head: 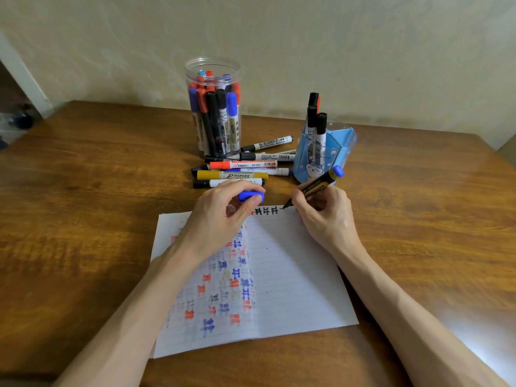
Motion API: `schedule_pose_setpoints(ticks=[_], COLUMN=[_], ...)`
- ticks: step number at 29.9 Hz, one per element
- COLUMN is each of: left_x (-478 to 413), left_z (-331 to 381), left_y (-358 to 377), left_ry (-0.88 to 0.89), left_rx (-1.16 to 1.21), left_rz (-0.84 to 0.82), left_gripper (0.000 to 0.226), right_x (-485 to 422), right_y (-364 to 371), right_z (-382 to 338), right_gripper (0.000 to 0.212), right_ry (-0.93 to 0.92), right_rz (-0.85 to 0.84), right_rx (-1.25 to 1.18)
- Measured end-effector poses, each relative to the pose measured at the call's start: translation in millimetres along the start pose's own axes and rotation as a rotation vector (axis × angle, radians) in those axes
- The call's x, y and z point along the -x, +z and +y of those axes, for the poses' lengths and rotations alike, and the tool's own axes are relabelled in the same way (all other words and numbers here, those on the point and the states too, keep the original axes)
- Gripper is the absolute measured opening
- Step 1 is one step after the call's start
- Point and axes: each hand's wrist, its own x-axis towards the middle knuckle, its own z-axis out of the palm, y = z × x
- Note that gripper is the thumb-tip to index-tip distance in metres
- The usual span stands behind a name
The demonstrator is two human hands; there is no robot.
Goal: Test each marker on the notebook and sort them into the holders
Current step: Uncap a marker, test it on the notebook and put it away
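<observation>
An open lined notebook [293, 275] lies on the wooden table [83, 219], its pages covered in red, blue and black test marks. My right hand [324, 216] grips an uncapped yellow-and-black marker [318, 185] with a blue end, its tip touching the top edge of the right page beside fresh black marks. My left hand [223, 213] rests on the notebook's top and pinches the blue cap [250, 196]. A clear round jar [213, 107] holds several markers. A blue holder [335, 152] holds three black-capped markers.
Several loose markers [240, 171] lie in a pile between the jar and the blue holder, just beyond the notebook. A plain wall stands behind the table. A doorway opens at the far left.
</observation>
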Motion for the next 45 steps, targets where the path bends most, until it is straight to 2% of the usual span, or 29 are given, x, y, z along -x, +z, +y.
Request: schedule_pose_setpoints(ticks=[3,10,15,21,27,33,37,45], left_x=[0.6,-0.3,0.3,0.8,0.8,1.2,1.1,1.6], left_z=[-0.8,-1.2,-1.0,0.2,0.5,1.5,0.5,-0.9], left_y=[0.4,0.7,0.1,-0.4,-0.4,-0.8,-0.6,0.2], left_ry=[0.005,0.013,0.003,-0.005,0.001,-0.002,-0.002,0.007], left_rx=[-0.004,-0.013,-0.009,0.004,-0.003,-0.005,0.004,0.009], left_rz=[-0.002,-0.002,-0.004,0.004,0.0,0.0,0.001,0.005], left_gripper=[0.026,0.026,0.025,0.024,0.025,0.025,0.026,0.029], right_x=[-1.2,1.1,1.1,-1.1,0.4,0.8,-1.3,0.4], right_y=[-0.3,0.9,2.1,-0.6,1.2,1.0,-0.9,0.4], right_z=[0.7,-0.5,-0.6,0.3,-0.2,-1.6,0.7,0.4], right_gripper=[0.022,0.016,0.021,0.019,0.013,0.022,0.02,0.022], right_ry=[0.037,0.009,0.007,0.028,0.015,0.028,0.058,0.039], right_rz=[0.011,-0.036,0.002,0.013,-0.035,-0.033,0.007,-0.009], right_rx=[-0.061,0.0,0.048,-0.022,0.005,0.029,-0.029,0.017])
